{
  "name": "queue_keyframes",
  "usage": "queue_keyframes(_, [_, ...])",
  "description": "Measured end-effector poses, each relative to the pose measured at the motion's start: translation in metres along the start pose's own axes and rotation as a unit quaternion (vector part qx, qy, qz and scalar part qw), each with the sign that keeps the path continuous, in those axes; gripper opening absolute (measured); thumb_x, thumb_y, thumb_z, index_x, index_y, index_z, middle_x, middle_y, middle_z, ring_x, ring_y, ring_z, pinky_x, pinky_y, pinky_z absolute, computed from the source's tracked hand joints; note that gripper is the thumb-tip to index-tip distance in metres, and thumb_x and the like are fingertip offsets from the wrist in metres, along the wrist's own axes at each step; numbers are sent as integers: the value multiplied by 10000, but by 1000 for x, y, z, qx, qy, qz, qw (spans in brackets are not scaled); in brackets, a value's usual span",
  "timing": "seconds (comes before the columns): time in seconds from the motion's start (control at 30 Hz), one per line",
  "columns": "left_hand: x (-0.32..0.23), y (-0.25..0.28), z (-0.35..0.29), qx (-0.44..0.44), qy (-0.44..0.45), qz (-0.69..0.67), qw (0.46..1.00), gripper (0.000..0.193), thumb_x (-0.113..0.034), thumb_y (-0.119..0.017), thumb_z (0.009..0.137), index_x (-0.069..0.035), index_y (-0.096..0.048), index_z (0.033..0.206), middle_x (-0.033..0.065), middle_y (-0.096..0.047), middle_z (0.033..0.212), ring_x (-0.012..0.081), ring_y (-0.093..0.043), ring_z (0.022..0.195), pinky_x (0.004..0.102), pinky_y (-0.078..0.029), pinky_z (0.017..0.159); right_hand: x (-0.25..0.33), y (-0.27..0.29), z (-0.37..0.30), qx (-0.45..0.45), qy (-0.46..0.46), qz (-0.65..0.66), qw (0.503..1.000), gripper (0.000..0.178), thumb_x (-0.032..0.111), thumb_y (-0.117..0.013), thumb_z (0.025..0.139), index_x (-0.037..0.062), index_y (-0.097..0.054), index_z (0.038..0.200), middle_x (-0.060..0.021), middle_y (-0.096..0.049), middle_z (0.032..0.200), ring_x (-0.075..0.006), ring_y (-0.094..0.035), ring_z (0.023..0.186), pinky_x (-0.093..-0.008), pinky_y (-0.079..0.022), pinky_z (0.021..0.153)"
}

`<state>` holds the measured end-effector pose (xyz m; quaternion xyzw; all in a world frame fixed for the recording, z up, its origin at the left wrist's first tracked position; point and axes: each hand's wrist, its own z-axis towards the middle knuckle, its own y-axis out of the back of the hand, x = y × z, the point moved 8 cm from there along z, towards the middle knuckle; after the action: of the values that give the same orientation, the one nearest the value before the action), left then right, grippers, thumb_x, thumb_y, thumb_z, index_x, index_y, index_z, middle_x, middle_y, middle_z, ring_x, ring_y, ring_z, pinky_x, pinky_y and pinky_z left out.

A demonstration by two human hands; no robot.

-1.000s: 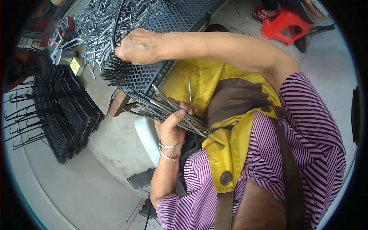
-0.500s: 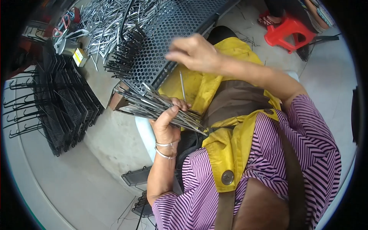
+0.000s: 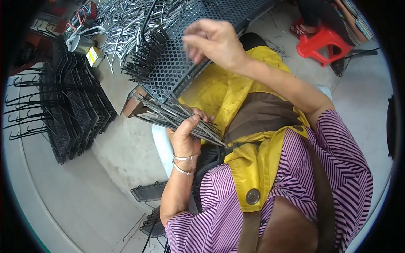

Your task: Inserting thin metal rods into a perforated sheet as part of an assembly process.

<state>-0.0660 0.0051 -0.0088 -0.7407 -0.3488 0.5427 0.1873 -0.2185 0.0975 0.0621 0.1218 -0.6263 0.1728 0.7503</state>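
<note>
My left hand [image 3: 185,130] is closed round a bundle of thin grey metal rods [image 3: 171,114], held over my lap with one end fanning out to the left. My right hand [image 3: 217,42] is raised near the front edge of a black perforated metal panel [image 3: 175,69]. Its thumb and fingers are apart, blurred by motion, and no rod shows between them. On the panel's left end stands a cluster of black prong-like pieces [image 3: 145,55]. Behind that lies a large heap of loose grey rods [image 3: 120,27]. A yellow apron [image 3: 249,80] covers my lap.
Stacked black mesh racks with hooks [image 3: 69,105] stand at the left. Near the heap are a metal cup [image 3: 82,43], a small yellow-white box [image 3: 93,57] and red-handled scissors [image 3: 76,21]. A red stool [image 3: 322,45] and another person's foot [image 3: 303,28] are at the far right.
My right hand has moved slightly up and its fingers have spread. A single rod seen upright below it earlier no longer shows there. My left hand keeps the bundle in nearly the same place.
</note>
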Motion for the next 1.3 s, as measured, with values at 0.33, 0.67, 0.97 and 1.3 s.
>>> queue_keyframes(0.33, [10, 2, -1, -38, 15, 26, 999, 166, 40, -565, 672, 38, -513, 830, 115, -566, 717, 203, -554, 605, 338, -498, 550, 36, -47, 20, -52, 369, -231, 899, 135, 49, -595, 754, -9, -562, 871, -80, -606, 688, -114, -597, 544, -206, -488, 490])
queue_keyframes(0.67, [12, 4, 2, -40, 22, 72, 996, 201, 9, -562, 668, 5, -469, 846, 116, -541, 725, 227, -537, 622, 352, -470, 558, 28, -97, 21, 101, 403, -489, 767, 46, 6, -528, 647, 22, -526, 690, -104, -551, 597, -249, -587, 560, -333, -470, 478])
queue_keyframes(0.97, [13, -5, 3, -7, 32, 22, 999, 186, 49, -568, 657, 44, -521, 837, 122, -571, 731, 219, -558, 610, 327, -480, 558, 37, -104, 33, 144, 362, -463, 797, 27, 10, -511, 624, -12, -497, 631, -162, -538, 567, -318, -574, 549, -386, -463, 479])
queue_keyframes(1.3, [18, 3, 3, -18, 61, 24, 998, 196, 7, -557, 671, 22, -497, 856, 116, -547, 730, 227, -538, 624, 343, -470, 565, 19, -55, -5, 195, 101, -280, 935, 323, 246, -679, 668, -30, -587, 809, -130, -559, 570, -153, -551, 494, -264, -437, 475])
